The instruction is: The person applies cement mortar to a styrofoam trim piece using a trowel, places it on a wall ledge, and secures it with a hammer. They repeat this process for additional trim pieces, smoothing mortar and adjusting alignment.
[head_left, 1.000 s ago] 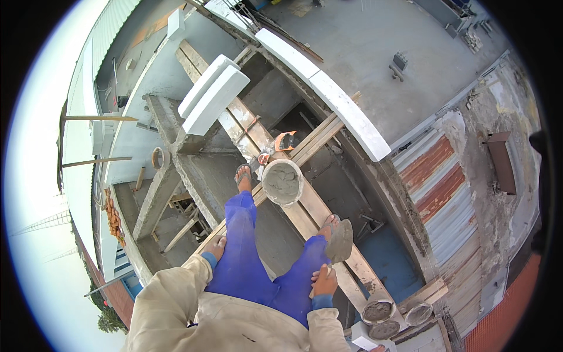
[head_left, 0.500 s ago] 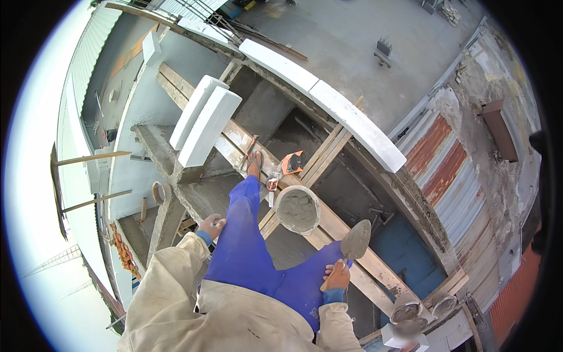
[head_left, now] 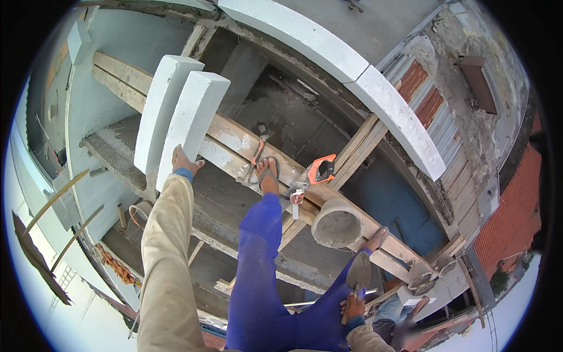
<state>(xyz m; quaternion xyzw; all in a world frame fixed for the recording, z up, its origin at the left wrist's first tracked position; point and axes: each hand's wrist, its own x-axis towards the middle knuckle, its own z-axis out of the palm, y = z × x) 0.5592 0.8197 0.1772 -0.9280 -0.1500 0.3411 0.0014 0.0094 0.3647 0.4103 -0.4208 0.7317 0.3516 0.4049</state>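
My left hand [head_left: 186, 162] is at the near end of a white block [head_left: 196, 111], fingers spread and seeming to touch it. A second white block [head_left: 164, 108] stands beside that one, both across the planks [head_left: 229, 132]. Lower right, my right hand [head_left: 352, 307] is closed round the handle of a trowel [head_left: 358, 273], its blade pointing up and smeared with grey. A bucket [head_left: 321, 226] with grey mortar inside stands on the planks between my feet. Beyond it lie a handsaw with an orange handle [head_left: 322, 168] and a small red-and-white tool [head_left: 297, 197].
My feet rest on the narrow planks above deep openings [head_left: 281, 105]. A row of white blocks [head_left: 404, 120] tops the wall ahead. Several small buckets [head_left: 421, 276] stand at the planks' right end. Another person [head_left: 390, 314] is below right. A rusty metal sheet [head_left: 425, 97] lies beyond the wall.
My left hand has gone from beside my thigh forward to the white block. My right hand still holds the trowel, now lower in view. The view has shifted and my body leans left.
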